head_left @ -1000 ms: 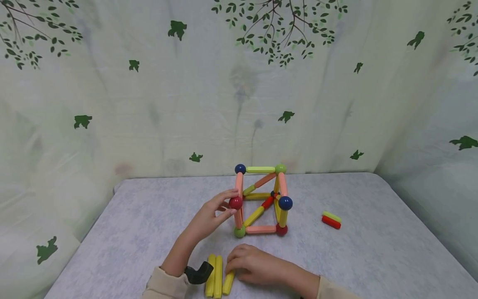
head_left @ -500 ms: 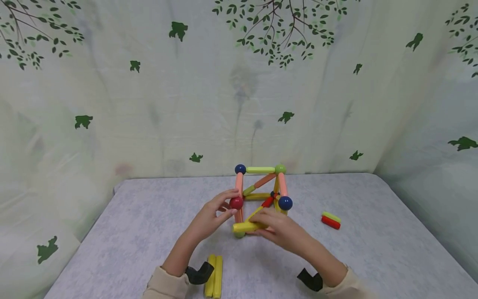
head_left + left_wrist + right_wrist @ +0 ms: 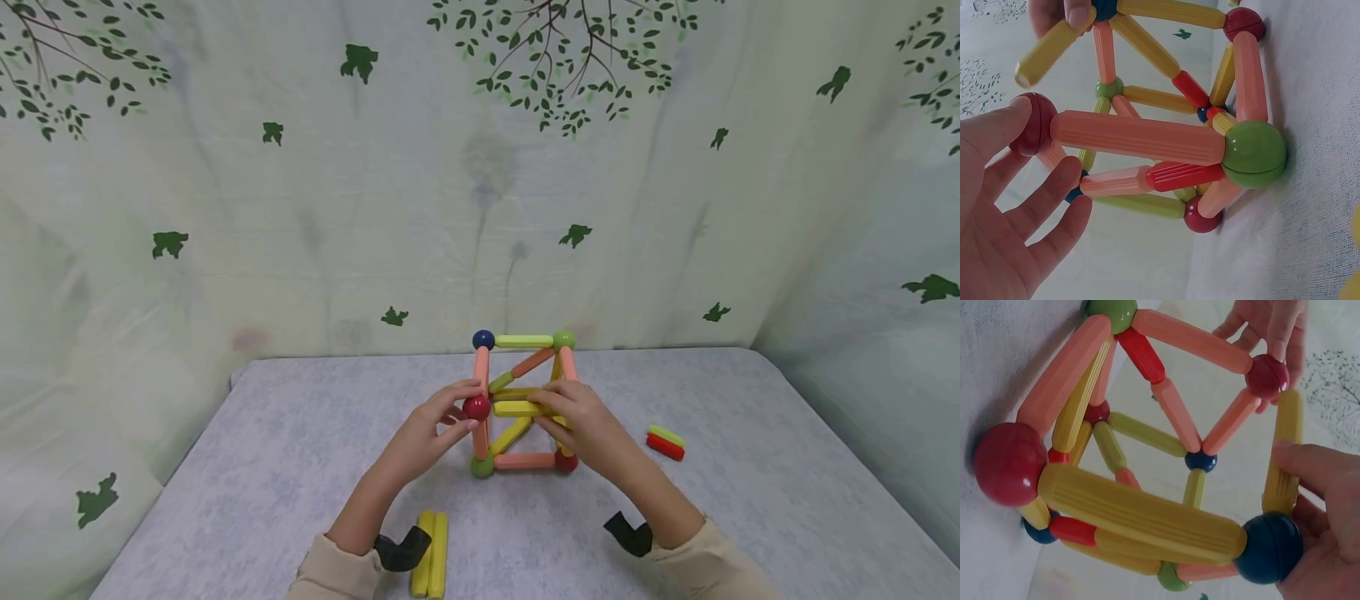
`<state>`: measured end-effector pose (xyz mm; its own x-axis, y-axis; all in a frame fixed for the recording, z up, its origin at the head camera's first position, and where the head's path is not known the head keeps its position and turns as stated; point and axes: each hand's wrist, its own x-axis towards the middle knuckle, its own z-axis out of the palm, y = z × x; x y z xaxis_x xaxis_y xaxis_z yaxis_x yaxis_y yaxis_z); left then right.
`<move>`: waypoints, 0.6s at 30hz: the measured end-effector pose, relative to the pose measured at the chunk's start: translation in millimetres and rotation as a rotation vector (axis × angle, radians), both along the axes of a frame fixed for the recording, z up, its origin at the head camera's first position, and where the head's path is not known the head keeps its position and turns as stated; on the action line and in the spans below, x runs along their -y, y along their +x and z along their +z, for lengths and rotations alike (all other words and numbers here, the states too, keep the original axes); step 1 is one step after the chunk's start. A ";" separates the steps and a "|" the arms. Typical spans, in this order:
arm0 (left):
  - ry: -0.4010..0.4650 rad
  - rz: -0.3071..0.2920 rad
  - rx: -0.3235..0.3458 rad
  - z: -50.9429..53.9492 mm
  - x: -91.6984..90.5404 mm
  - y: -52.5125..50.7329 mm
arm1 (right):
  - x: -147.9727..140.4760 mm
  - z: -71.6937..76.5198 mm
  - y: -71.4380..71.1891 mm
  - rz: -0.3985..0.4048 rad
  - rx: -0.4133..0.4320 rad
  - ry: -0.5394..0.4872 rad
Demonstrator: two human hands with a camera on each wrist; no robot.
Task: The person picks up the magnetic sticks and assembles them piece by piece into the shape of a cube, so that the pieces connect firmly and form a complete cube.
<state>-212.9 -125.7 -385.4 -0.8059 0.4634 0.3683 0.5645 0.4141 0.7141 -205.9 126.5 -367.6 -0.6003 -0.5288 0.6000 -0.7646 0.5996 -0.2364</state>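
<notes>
A cube-like frame of coloured sticks and balls (image 3: 525, 461) stands on the table, with diagonal sticks inside. My left hand (image 3: 420, 437) holds the red ball (image 3: 476, 407) at its upper front left corner, the thumb lying on it in the left wrist view. My right hand (image 3: 588, 425) pinches a yellow stick (image 3: 513, 408) level along the top front edge. One end of this stick meets the blue ball (image 3: 1269, 547) at the right corner; in the left wrist view its other end stays slightly apart from the red ball. The head view has the blue ball hidden behind my right hand.
Two loose yellow sticks (image 3: 438, 550) lie side by side near the front, beside my left wrist. A short lime stick (image 3: 667, 434) and a short red stick (image 3: 665, 447) lie together on the right. A leaf-patterned cloth (image 3: 480, 208) hangs behind the table.
My right hand has picked up a yellow stick from the group at the front and carried it up to the frame's top front edge. My left hand has stayed on the red ball.
</notes>
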 end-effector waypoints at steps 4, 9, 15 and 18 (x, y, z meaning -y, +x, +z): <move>0.007 0.010 -0.020 -2.9 -3.0 -0.8 | 5.9 -1.8 -0.8 -0.070 -0.024 0.028; 0.017 0.042 -0.030 -3.6 -6.7 1.2 | 8.7 -2.4 -1.0 -0.104 -0.045 0.069; -0.039 0.117 -0.034 -3.2 -4.9 8.3 | -3.6 -0.6 0.8 -0.066 -0.020 0.010; -0.095 0.170 0.003 -5.6 4.3 18.4 | -24.0 -0.6 3.7 -0.064 -0.005 -0.071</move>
<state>-194.5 -130.0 -391.0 -0.8765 0.3536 0.3268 0.4788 0.5689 0.6686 -202.3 150.5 -368.3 -0.6284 -0.4453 0.6378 -0.7263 0.6294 -0.2762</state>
